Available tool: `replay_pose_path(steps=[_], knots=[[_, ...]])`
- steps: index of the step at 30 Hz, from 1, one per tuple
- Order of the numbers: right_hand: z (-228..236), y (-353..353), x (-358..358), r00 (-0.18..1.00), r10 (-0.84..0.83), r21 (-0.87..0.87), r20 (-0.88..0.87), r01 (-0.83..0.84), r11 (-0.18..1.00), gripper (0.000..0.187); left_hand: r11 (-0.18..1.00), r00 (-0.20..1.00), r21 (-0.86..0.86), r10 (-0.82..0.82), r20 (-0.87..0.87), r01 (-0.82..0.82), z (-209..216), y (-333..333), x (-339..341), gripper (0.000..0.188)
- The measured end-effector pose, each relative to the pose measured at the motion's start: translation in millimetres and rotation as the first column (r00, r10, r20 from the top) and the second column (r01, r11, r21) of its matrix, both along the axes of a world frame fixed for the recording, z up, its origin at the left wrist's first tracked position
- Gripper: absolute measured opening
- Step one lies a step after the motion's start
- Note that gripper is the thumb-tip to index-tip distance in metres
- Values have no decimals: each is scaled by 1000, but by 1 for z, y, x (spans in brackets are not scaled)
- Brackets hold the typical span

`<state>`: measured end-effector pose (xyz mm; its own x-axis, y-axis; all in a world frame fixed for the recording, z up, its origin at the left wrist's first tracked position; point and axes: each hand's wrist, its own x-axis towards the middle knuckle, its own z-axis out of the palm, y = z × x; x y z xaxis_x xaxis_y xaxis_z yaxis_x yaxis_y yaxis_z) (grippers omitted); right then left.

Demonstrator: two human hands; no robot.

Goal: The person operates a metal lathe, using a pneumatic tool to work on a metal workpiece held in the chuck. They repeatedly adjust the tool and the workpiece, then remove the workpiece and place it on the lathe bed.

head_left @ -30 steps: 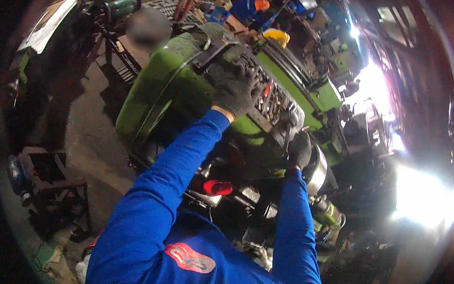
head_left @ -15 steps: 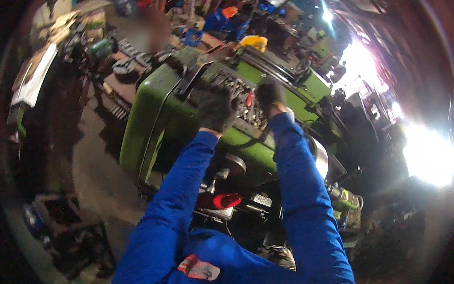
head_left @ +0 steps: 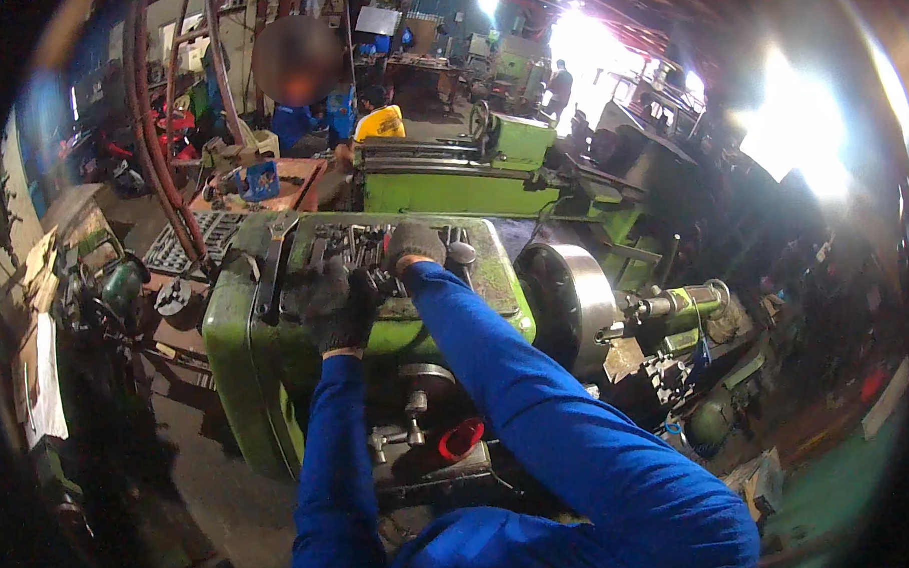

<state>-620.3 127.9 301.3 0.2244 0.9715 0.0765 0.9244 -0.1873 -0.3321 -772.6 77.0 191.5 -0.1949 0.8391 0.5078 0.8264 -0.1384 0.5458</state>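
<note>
Both my hands, in dark knit gloves, are over the top of a green lathe headstock, among small metal tools and parts lying in its recessed top. My left hand rests at the near edge of these pieces, its fingers partly visible and apart, with nothing seen in them. Farther back and to the right, my right hand reaches into the pieces. Its fingers point down and away, so what they touch is hidden. Just right of it stands a round-knobbed metal lever.
A large shiny chuck is right of the headstock. Below my hands, levers and a red ring-shaped object stick out in front. Another green lathe stands behind. A person is at the back left, near a yellow object.
The view has swung up and turned, showing more of the workshop. My right hand has come closer to my left, still over the metal pieces.
</note>
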Motion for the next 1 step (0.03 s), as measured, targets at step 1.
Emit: replay_pose_path(steps=[1], knots=[[-7,0,4,999,-33,39,6,32,999,48,944,994,-311,-106,28,110,30,-15,0,94]])
